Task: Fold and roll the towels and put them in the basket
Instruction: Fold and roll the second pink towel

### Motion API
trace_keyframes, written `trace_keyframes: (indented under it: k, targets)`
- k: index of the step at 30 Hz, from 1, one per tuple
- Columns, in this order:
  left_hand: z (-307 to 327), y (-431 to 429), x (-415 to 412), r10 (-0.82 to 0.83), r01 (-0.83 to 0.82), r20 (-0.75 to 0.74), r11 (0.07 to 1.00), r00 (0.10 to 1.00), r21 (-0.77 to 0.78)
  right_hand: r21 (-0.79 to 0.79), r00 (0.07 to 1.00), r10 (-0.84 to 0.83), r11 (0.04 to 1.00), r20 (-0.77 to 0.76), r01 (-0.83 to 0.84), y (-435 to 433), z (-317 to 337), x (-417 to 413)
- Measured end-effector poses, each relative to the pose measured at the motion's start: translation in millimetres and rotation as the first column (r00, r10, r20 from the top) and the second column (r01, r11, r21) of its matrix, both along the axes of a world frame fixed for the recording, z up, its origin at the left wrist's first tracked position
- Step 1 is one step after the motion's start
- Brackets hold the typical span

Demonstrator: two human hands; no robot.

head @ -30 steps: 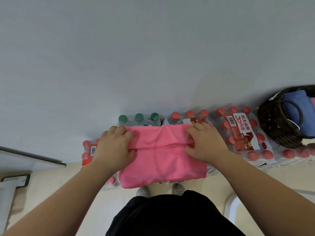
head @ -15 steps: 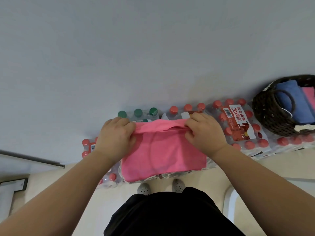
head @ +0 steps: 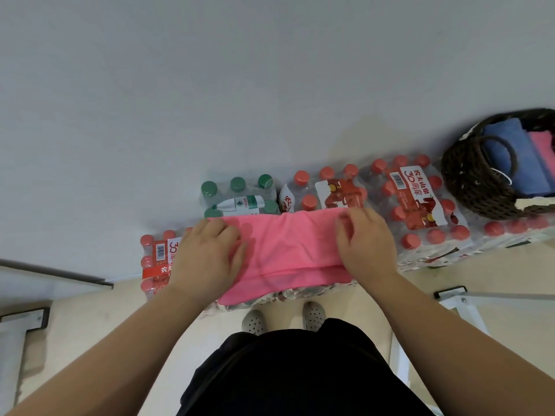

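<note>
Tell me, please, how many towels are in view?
3: pink towel on the bottle packs; blue towel and second pink towel in the basket. Others may be hidden inside.

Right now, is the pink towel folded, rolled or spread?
Folded, not rolled: the pink towel lies flat, with a layer edge running along its near side.

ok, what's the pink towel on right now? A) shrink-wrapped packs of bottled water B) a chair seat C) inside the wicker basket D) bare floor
A: the pink towel lies across the packs of bottled water, with the left hand and right hand resting on its ends; the basket stands apart at the right.
</note>
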State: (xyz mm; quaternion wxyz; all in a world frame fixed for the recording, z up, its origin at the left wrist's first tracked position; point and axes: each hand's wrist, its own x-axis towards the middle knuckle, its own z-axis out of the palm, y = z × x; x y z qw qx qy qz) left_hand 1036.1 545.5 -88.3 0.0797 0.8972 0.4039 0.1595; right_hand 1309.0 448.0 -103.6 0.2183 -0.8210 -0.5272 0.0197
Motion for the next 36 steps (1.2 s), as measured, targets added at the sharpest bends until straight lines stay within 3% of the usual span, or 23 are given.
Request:
trace_keyframes:
  k: [5, 10, 15, 23, 27, 30, 33, 36]
  targets:
    - [-9.2, -3.4, 29.9, 0.005, -0.024, -0.22, 0.996, 0.975, -0.084, -0.075, 0.989, -0.143, 0.987, -0.043, 0.139, 20.7, -6.1, 9.2]
    - [-33.4, -10.8, 32.7, 0.014, -0.092, -0.384, 0.978, 0.923, -0.185, -0.178, 0.983, -0.168, 0.968, 0.067, 0.178, 25.5, -13.5, 6.2]
    - [-37.2, -11.3, 28.2, 0.045, -0.135, -0.405, 0.971, 0.913, -0.196, -0.07, 0.999, -0.023, 0.997, 0.037, 0.026, 28.0, -21.3, 8.0]
    - [-32.1, 7.9, 40.7, 0.114, -0.214, -0.458, 0.961, 0.882, -0.174, 0.051, 0.996, 0.061, 0.997, -0.067, -0.058, 71.1, -8.2, 45.4]
    - [-31.3, 32.0, 46.9, 0.169, -0.286, -0.486, 0.941, 0.858, -0.179, -0.093, 0.993, 0.039, 0.994, -0.108, -0.049, 96.2, -12.7, 58.3]
    - [-26.2, 32.6, 52.0, 0.19, -0.304, -0.484, 0.938, 0.854, -0.168, -0.155, 0.999, 0.048, 0.987, 0.02, -0.044, 90.6, -14.5, 55.3]
    - [-21.0, 17.5, 50.8, 0.154, -0.22, -0.389, 0.967, 0.908, -0.132, -0.081, 0.957, 0.223, 0.974, 0.186, -0.211, 70.3, -8.9, 40.7]
    - [-27.2, -4.3, 41.8, 0.064, -0.1, -0.279, 0.988, 0.958, -0.115, -0.128, 0.822, 0.555, 0.831, 0.128, -0.541, 47.6, -5.2, 35.5]
